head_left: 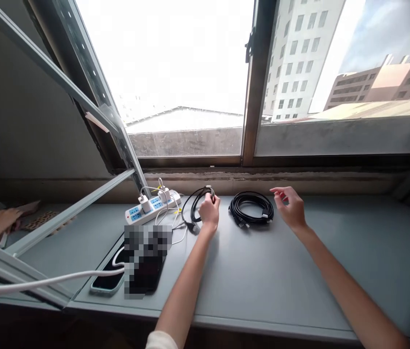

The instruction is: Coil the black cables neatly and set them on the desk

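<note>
My left hand (209, 212) is closed on a black cable (195, 206), whose loose loops hang to its left. A dark plug (192, 227) at one end of this cable rests on the grey shelf (256, 281). To the right lies a second black cable (251, 198), wound into a round coil with metal-tipped plugs showing. My right hand (291, 207) hovers just right of that coil, its fingers bent but apart, and no held thing shows. Small red spots appear at its fingertips; I cannot tell what they are.
A white power strip (139, 213) with plugged-in chargers stands at left. In front lie a phone (107, 282) and a partly blurred dark device (147, 274), with a white cord (63, 277) crossing. A metal frame (81, 102) rises left; another person's hand (3, 220) is beyond it. Windows line the back.
</note>
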Action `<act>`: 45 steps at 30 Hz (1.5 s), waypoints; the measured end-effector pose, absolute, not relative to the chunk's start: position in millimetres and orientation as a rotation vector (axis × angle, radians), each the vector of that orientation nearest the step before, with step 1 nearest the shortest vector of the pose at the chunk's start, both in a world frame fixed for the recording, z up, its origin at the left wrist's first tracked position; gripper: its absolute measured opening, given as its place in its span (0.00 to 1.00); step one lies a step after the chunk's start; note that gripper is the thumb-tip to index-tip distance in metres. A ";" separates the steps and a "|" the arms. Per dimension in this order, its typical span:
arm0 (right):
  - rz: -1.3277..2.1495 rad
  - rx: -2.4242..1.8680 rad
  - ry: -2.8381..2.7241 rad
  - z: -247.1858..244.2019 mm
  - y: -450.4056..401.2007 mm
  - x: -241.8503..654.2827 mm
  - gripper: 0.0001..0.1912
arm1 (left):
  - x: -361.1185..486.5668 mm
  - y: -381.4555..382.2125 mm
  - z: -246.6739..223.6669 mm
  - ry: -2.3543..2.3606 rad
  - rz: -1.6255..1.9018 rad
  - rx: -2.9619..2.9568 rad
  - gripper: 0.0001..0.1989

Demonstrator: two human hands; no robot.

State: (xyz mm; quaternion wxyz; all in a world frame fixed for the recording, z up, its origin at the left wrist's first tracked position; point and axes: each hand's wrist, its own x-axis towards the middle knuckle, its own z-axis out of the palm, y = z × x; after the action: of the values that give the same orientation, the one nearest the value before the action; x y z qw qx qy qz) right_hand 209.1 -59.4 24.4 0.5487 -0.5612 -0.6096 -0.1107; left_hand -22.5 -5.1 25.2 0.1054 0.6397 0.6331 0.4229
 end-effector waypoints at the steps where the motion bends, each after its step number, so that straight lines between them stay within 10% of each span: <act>1: -0.248 -1.292 -1.452 29.3 -60.9 204.6 0.11 | -24.4 -6.1 33.8 1.844 1.375 1.827 0.10; 14: 0.281 -1.336 -1.637 149.4 -66.5 105.0 0.28 | -1.2 -37.6 141.5 0.797 1.857 1.559 0.10; 24: 1.112 -0.841 -1.126 151.8 -28.8 101.2 0.07 | -19.1 -36.7 175.8 0.690 1.878 1.509 0.14; 34: 0.986 -0.811 -1.274 174.0 -69.7 149.2 0.22 | -66.7 -21.8 177.4 0.909 2.160 1.476 0.19; 45: 0.648 -0.694 -0.988 197.4 -116.5 140.2 0.12 | -60.4 -35.2 178.7 0.888 1.741 1.522 0.19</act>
State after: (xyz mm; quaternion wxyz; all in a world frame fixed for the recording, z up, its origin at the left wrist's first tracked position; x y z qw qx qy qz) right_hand 140.2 -116.5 197.4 0.7744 -0.3204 -0.4562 0.2992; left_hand -60.4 -35.2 178.7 0.3262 0.5809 0.3389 0.6642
